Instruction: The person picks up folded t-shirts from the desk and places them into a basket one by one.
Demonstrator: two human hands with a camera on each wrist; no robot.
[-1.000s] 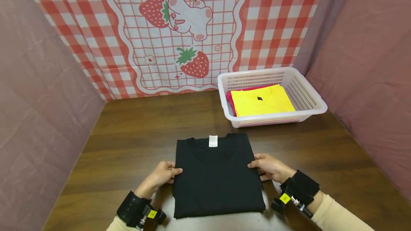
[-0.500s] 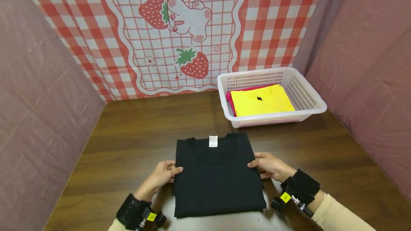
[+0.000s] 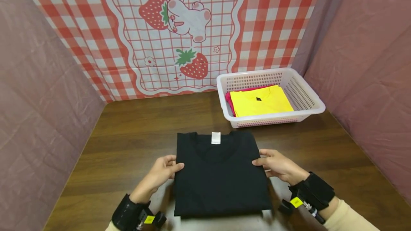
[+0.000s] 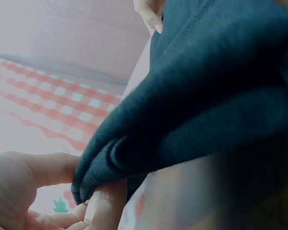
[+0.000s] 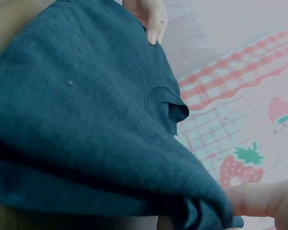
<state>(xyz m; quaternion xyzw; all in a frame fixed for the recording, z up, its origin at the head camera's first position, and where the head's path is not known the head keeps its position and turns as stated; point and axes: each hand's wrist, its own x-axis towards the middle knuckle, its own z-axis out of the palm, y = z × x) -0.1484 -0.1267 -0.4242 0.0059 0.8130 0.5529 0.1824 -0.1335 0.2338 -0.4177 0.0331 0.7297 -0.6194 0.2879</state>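
Observation:
A folded black T-shirt with a white neck label is held flat by both hands, its collar toward the back. My left hand pinches its left edge, thumb on top and fingers underneath. At the right edge my right hand grips it the same way. In the left wrist view the folded layers of the shirt are bunched between thumb and fingers, and the shirt's underside shows above the table. The right wrist view has the shirt sloping between both hands; the right fingers beneath it are mostly hidden.
A white slotted plastic basket stands at the back right of the wooden table. Inside lie a folded yellow shirt and a pink-red cloth beneath it. A checked strawberry curtain hangs behind; pinkish cloth walls flank both sides.
Both hands keep their hold on the black T-shirt. It has come up off the table, and the right hand has shifted slightly right and away with its edge.

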